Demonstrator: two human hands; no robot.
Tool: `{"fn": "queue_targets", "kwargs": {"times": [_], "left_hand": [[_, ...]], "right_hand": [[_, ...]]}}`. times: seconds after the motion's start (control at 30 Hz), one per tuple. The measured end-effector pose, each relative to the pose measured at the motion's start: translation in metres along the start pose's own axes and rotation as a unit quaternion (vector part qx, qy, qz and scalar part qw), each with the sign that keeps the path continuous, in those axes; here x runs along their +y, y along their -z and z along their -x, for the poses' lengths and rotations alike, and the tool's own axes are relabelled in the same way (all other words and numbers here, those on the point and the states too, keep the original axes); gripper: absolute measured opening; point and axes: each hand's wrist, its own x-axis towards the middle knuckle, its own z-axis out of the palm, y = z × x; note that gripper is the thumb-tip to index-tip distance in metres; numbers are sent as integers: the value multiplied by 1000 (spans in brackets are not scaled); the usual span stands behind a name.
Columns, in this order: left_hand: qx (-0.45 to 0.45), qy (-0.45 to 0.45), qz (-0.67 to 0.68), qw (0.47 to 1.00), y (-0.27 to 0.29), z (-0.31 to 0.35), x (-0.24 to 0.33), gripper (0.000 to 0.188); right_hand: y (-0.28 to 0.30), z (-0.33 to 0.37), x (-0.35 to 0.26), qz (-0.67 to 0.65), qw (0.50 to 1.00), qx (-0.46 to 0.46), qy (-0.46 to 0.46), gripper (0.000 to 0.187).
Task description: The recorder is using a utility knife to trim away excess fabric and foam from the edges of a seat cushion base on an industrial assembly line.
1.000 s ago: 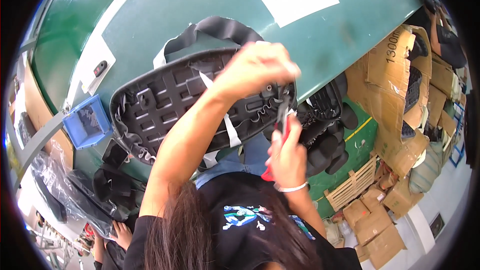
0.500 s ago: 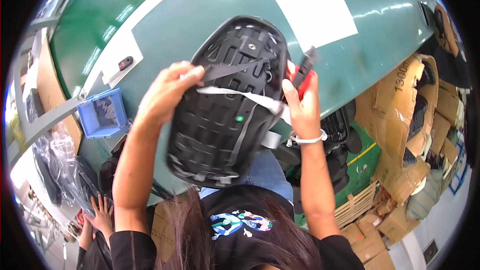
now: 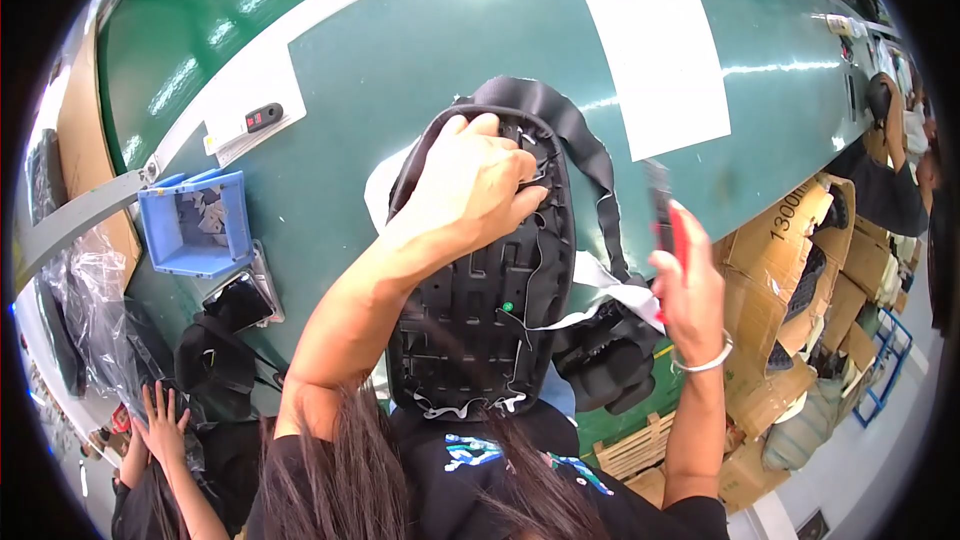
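Shell of black plastic (image 3: 480, 290) is extending beneath the left hand (image 3: 470, 180), whose grip is proving unreadable, while the right hand (image 3: 692, 290) is holding a red-handled tool (image 3: 681, 236).

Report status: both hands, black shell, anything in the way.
Left hand on upper end of black shell, grip unclear. Right hand holding red-handled tool, clear of shell. Shell ribbed side up. White strap between shell and right hand.
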Motion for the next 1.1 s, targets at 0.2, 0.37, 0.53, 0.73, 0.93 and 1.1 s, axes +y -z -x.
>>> {"fn": "queue_targets", "kwargs": {"times": [0.2, 0.37, 0.53, 0.73, 0.93, 1.1], "left_hand": [[-9, 25, 134, 991, 8, -4, -12, 25], [68, 37, 353, 932, 37, -1, -22, 30], [272, -140, 430, 849, 93, 50, -29, 29], [406, -339, 683, 504, 147, 125, -53, 23], [433, 216, 462, 743, 31, 146, -54, 58], [301, 388, 646, 585, -55, 179, 10, 47]], "right_hand": [[-37, -51, -21, 99, 958, -131, 237, 58], [-48, -9, -18, 174, 963, -115, 173, 62], [-63, 79, 4, 142, 979, -109, 100, 60], [-70, 186, 23, 108, 977, -175, 56, 59], [-62, 111, 36, -240, 970, -44, -20, 78], [-94, 35, 28, -177, 973, -64, 133, 58]]}}
